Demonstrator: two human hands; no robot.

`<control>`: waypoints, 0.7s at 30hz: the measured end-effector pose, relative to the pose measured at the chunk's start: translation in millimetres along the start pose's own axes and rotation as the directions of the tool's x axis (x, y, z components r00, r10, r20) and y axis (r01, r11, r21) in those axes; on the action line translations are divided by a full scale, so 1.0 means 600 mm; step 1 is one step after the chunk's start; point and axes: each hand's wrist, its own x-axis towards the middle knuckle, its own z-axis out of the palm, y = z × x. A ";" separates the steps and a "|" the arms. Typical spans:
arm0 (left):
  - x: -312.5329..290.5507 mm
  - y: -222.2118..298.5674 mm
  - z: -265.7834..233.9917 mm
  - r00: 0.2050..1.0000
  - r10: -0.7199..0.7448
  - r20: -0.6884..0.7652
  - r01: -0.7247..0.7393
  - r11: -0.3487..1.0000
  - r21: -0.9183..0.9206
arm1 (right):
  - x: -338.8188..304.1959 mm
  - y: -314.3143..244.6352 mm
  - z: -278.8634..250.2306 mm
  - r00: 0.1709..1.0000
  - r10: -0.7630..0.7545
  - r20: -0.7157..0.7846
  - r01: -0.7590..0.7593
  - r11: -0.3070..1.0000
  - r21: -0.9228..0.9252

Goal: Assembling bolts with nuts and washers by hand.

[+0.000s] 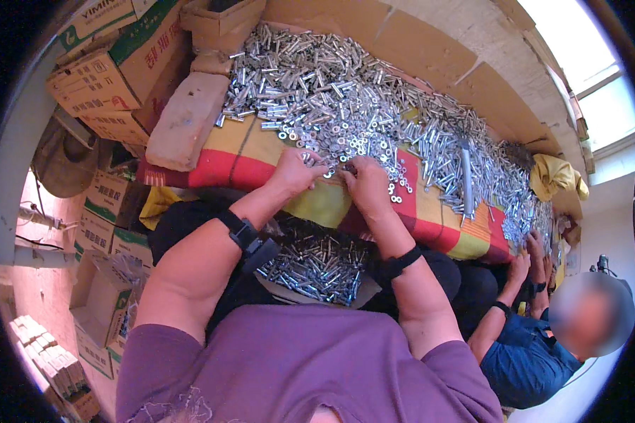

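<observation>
My left hand [296,171] is closed at the near edge of the table, with small silvery metal pieces showing at its fingers; their exact kind is too small to tell. Just right of it, my right hand [370,187] has its fingertips pressed together in a pinch, and what they hold is hidden. Both hands are beside a spread of metal washers and nuts [363,146] on a red and yellow checked cloth [236,166]. Behind these lies a large heap of metal sleeves [310,63]. Below my hands, an open box holds many long bolts [317,264].
A brick-like block [187,123] lies on the cloth at left. Cardboard boxes [113,77] are stacked beyond it. A grey tube [467,180] rests on the parts at right, near a yellow cloth [554,176]. A co-worker [533,359] sits at right, hands at the table.
</observation>
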 end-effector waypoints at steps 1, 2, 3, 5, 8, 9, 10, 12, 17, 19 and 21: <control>0.002 -0.005 0.003 1.000 -0.020 0.001 0.020 1.000 0.021 | -0.001 -0.001 0.002 0.998 0.002 0.056 0.003 0.996 -0.087; 0.005 -0.001 0.007 0.999 -0.037 0.008 0.037 0.998 0.041 | 0.001 -0.001 0.000 0.994 0.011 0.109 0.009 0.984 -0.177; 0.005 0.002 0.012 0.999 -0.034 0.011 0.034 0.999 0.041 | -0.003 0.000 -0.003 0.994 0.012 0.105 0.007 0.984 -0.180; -0.001 0.007 0.023 0.996 -0.020 0.090 0.020 1.000 0.000 | -0.019 0.007 -0.015 0.999 0.010 0.040 -0.002 0.984 -0.179; -0.001 0.013 0.038 0.997 -0.009 0.081 0.015 0.996 -0.083 | -0.039 0.043 -0.039 0.947 0.306 0.102 -0.322 0.884 0.338; -0.004 0.013 0.038 0.996 -0.013 0.083 0.020 0.996 -0.082 | -0.037 -0.013 -0.074 0.872 0.452 0.187 -0.480 0.719 0.503; -0.008 0.014 0.036 0.995 -0.023 0.095 0.033 0.994 -0.102 | -0.039 -0.013 -0.073 0.870 0.455 0.190 -0.484 0.716 0.504; -0.011 0.018 0.045 0.992 -0.024 0.124 0.039 0.992 -0.121 | -0.043 -0.011 -0.083 0.885 0.429 0.183 -0.411 0.533 0.739; -0.018 0.030 0.064 0.976 -0.063 0.210 0.091 0.988 -0.128 | -0.051 -0.017 -0.085 0.896 0.380 0.230 -0.409 0.506 0.759; -0.022 0.040 0.071 0.977 -0.058 0.206 0.085 0.989 -0.123 | -0.057 -0.010 -0.087 0.903 0.364 0.230 -0.404 0.530 0.746; -0.023 0.044 0.072 0.979 -0.056 0.197 0.081 0.990 -0.120 | -0.062 -0.010 -0.088 0.909 0.345 0.235 -0.399 0.553 0.731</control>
